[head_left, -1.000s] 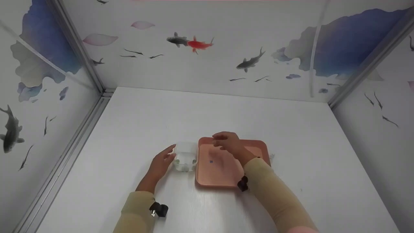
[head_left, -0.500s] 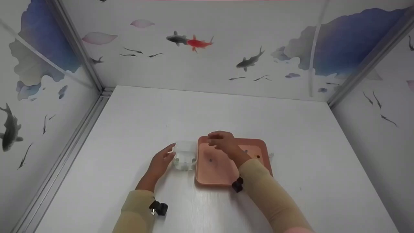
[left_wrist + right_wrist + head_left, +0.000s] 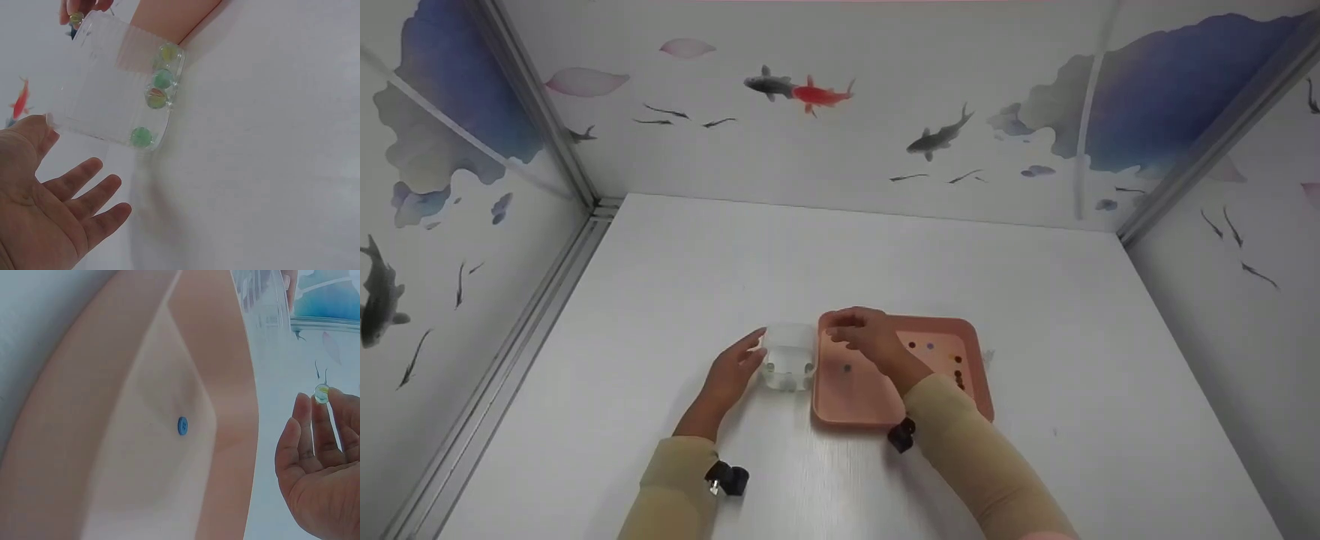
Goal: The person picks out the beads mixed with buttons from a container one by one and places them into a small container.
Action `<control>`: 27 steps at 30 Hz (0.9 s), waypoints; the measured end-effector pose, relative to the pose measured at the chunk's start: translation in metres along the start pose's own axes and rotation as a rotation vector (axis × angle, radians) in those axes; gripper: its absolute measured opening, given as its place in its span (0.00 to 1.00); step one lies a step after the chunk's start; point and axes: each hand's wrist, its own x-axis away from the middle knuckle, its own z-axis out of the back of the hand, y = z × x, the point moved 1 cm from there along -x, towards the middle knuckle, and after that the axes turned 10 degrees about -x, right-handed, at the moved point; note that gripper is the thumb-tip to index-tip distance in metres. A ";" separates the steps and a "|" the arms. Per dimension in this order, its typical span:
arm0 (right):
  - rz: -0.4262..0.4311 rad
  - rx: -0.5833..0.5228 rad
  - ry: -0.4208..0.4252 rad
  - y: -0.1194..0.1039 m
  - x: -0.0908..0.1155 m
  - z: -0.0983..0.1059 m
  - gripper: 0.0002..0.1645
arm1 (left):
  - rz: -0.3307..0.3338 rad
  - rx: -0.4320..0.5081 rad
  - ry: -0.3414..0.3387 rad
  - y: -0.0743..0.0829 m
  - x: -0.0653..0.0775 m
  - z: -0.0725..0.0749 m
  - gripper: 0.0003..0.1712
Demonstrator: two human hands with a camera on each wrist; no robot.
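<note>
In the head view my left hand [image 3: 731, 379] is beside the left wall of a clear plastic container [image 3: 790, 337]. The left wrist view shows its fingers spread and straight, with a fingertip at the container's rim. Several glass marbles [image 3: 156, 97] lie along one end inside the container. My right hand [image 3: 864, 335] is over the far left part of an orange tray [image 3: 855, 417]. Between thumb and fingers it pinches a clear glass marble with yellow in it [image 3: 322, 393], close by the container. A blue button [image 3: 183, 426] rests on the tray floor.
Several small dark buttons [image 3: 958, 373] lie along the tray's right side, partly beside my right sleeve [image 3: 971, 435]. The tray stands right against the container. White panels with painted fish [image 3: 821, 95] enclose the white table [image 3: 720, 247] at the back and sides.
My right hand has moved left across the tray, toward the container, uncovering more buttons at the tray's right. My left hand and the container stay in place.
</note>
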 end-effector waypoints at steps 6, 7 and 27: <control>0.000 -0.008 0.009 0.000 0.000 -0.007 0.16 | 0.002 0.003 0.002 -0.001 -0.001 -0.001 0.27; 0.002 -0.012 0.009 -0.004 0.003 -0.009 0.17 | 0.002 0.002 0.003 -0.001 -0.001 -0.001 0.27; 0.017 0.042 0.020 -0.010 0.002 -0.029 0.17 | -0.001 -0.011 -0.005 -0.001 0.000 -0.001 0.27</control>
